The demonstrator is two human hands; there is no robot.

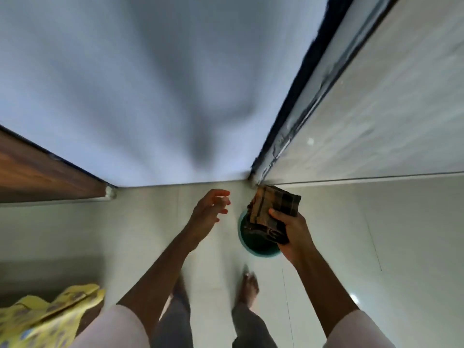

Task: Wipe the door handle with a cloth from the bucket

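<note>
A pale wall fills most of the view, with a blurred grey shadow down its middle. To the right stands a light panel edged by a dark frame; whether it is the door cannot be told, and no handle can be made out. One brown wooden panel enters from the left, cut off by the picture's edge. Below lies a glossy tiled floor.

Two bare forearms reach forward from short white sleeves. The left hand is held out over the floor, fingers spread and slightly curled, holding nothing. The right hand is raised beside it, thumb on top and fingers underneath, clamped on one folded cloth, brown and dark checked. The cloth hangs just above one round green bucket, which stands on the floor near the corner; much of the bucket is hidden behind the cloth and the hand, and its inside is too dark to see.

Two bare feet show below, the right foot clearer, the left blurred and partly behind the left arm. A yellow patterned fabric sits at the lower left, cut off by the edge. The whole picture is soft with motion blur.
</note>
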